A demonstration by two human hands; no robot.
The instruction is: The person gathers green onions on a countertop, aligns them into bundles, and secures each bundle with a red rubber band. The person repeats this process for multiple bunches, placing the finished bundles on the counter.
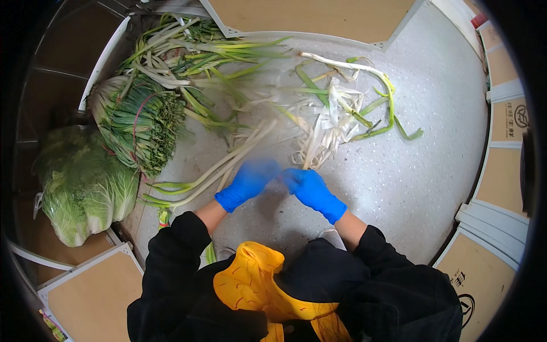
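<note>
My left hand (250, 181), in a blue glove, is raised over the floor with its fingers curled. A smeared patch in the view blurs its fingertips. Long green onions (233, 159) with pale stalks run beside and partly behind this hand; I cannot tell whether it grips any. My right hand (315, 193), gloved the same, has its fingertips drawn together close to the left hand's. Anything small between the fingertips is too blurred to make out. Just beyond the right hand lies a heap of stripped pale onion skins and leaves (329, 128).
One long green onion (391, 100) curves around the heap on the speckled grey floor (427, 171). At left are loose green onions (171, 55), a tied green bundle (141, 119) and bagged napa cabbages (89, 196). Tan-panelled, white-framed units (312, 19) stand ahead and at right.
</note>
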